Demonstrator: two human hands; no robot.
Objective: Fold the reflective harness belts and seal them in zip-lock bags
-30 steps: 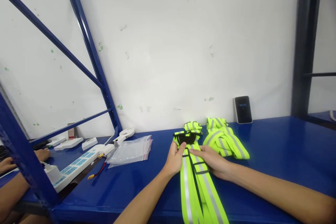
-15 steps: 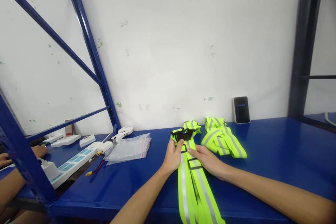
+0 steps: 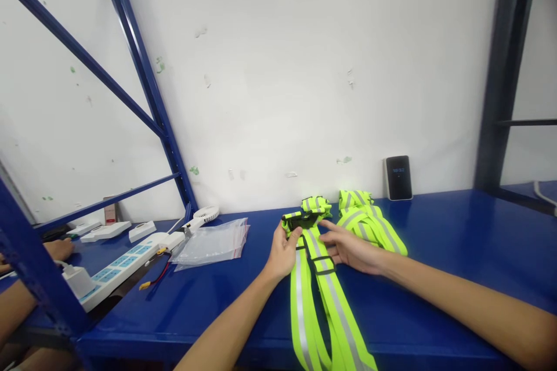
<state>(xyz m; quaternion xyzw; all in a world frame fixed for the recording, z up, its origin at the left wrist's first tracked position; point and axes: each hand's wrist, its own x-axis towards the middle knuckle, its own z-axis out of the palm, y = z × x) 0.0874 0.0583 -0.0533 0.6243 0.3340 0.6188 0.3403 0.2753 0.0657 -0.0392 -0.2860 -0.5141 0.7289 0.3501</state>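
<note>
A neon yellow reflective strap vest (image 3: 324,295) with grey stripes and black webbing lies lengthwise on the blue table (image 3: 456,255), its near end hanging over the front edge. My left hand (image 3: 282,252) grips the left side of its far end, thumb by a black buckle (image 3: 302,221). My right hand (image 3: 348,249) rests on the right strap with fingers stretched out flat. A second folded vest (image 3: 369,223) lies just beyond my right hand.
Clear zip bags (image 3: 213,243) lie to the left, next to a small white fan (image 3: 202,215) and a white power strip (image 3: 117,266). A dark phone (image 3: 397,177) leans on the white wall. Blue rack struts (image 3: 148,87) rise at left. Another person's hand (image 3: 54,249) shows at far left.
My right hand has lifted off the black webbing and shifted slightly right, fingers spreading. My left hand keeps its grip near the buckle. The view has tilted a little.
</note>
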